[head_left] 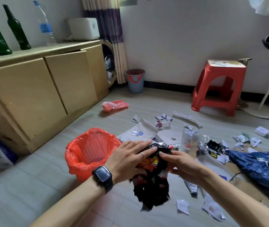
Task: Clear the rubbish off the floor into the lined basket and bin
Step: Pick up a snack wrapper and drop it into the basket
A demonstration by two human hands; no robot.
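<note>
Both hands hold a crumpled black and red snack wrapper [153, 185] above the floor, just right of the basket [89, 151], which is lined with a red plastic bag and looks empty. My left hand [127, 159], with a watch and a ring, presses on the wrapper's top. From the right side, my right hand [179, 163] pinches it. A blue bin [135, 80] stands by the far wall. Rubbish is scattered on the floor: a white padded sheet [140, 131], torn paper scraps [182, 206], clear plastic [187, 138], a red plastic bag [115, 105].
A low cabinet [37, 86] with green bottles and a water bottle runs along the left. At the back right are a red stool [218, 86] and a fan base [261, 112]. A dark blue plastic bag [261, 167] and cardboard lie at right.
</note>
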